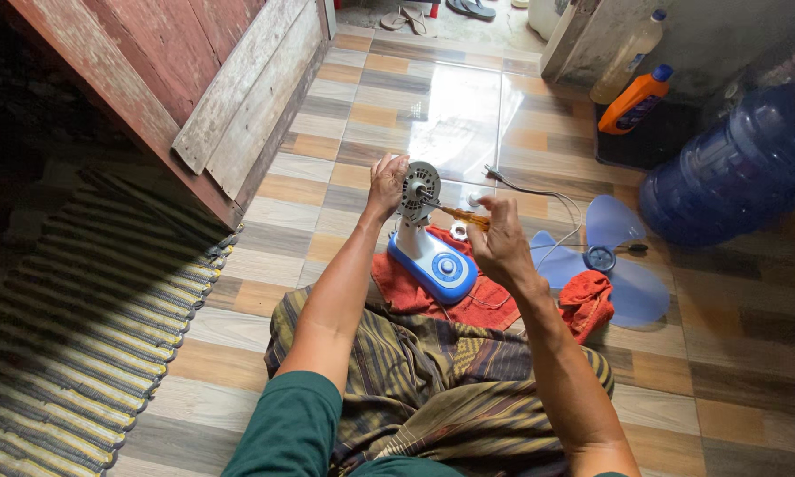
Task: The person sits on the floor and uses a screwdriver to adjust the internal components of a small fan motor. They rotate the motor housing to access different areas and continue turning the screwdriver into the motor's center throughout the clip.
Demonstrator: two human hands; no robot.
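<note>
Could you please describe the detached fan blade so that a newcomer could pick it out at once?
Start at the big blue water jug lying on the tiled floor. Just in front of it, beside the red cloth, lies the fan blade. It is the only pale blue, see-through, petal-shaped piece, with a darker round hub.

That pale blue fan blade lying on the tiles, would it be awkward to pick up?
Probably light: the fan blade looks like thin, see-through plastic. Its broad curved vanes may flex a little and could crack if squeezed hard. Lying flat on the glossy tiled floor, it would likely slide when pushed rather than roll, so lifting by the dark centre hub seems easiest.
</note>
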